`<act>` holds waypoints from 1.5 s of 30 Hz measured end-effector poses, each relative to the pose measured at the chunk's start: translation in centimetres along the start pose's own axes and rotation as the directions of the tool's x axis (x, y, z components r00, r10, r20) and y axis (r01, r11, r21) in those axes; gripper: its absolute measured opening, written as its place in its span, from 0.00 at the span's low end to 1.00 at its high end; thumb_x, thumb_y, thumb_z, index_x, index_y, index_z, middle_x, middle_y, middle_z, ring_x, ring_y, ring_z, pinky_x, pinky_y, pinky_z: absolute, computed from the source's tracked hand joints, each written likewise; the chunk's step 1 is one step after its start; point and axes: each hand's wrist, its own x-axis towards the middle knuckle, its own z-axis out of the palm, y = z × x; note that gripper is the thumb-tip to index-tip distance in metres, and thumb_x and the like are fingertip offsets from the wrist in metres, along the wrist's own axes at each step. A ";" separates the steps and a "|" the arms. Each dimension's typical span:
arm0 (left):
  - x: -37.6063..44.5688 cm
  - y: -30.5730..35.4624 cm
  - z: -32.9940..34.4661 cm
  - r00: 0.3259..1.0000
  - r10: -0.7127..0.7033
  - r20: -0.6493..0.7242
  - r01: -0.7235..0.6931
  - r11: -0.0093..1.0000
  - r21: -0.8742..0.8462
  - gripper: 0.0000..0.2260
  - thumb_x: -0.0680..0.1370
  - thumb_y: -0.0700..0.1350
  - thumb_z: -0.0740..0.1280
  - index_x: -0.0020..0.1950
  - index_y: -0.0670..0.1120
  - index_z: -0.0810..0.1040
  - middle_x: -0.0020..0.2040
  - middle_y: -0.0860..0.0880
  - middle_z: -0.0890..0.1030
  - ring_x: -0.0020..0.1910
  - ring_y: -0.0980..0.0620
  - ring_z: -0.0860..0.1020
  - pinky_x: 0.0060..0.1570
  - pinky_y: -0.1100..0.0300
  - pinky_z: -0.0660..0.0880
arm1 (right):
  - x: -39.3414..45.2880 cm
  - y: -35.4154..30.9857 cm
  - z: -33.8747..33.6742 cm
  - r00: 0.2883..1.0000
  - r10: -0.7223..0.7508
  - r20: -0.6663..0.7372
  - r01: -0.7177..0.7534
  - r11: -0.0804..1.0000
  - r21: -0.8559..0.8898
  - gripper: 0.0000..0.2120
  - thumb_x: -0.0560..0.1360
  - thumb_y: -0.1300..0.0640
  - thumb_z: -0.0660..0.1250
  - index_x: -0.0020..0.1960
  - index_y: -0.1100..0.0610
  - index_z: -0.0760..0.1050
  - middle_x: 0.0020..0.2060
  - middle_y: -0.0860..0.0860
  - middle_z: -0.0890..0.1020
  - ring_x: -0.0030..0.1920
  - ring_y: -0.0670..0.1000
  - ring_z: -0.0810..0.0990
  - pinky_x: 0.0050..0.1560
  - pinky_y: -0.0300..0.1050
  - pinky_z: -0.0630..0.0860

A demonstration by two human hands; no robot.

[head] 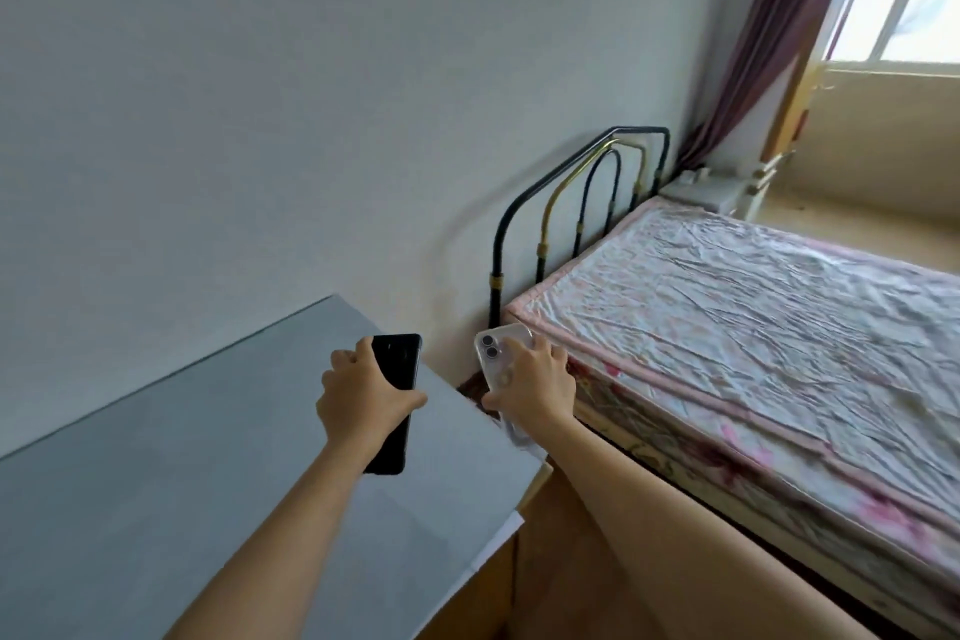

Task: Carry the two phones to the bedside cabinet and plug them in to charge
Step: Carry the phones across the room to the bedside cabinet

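Left hand grips black phone; right hand, seemingly white phone.

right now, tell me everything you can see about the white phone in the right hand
The white phone shows its back to the camera, with a two-lens camera block at its upper left corner and what looks like a clear glossy case. The right hand grips it from the right, fingers across the back, thumb along its lower left edge. It is held in the air, top end pointing up and tilted left, over the gap between the grey table and the bed. Its lower end is blurred.
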 end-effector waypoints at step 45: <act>-60.7 39.3 9.7 0.242 0.919 0.311 -0.853 0.355 -0.383 0.45 0.58 0.60 0.75 0.70 0.47 0.63 0.65 0.40 0.69 0.61 0.40 0.71 0.51 0.49 0.76 | -61.6 42.7 -29.4 0.324 0.763 -0.559 -0.848 0.497 0.186 0.39 0.64 0.41 0.73 0.71 0.49 0.65 0.66 0.54 0.71 0.63 0.57 0.68 0.58 0.49 0.73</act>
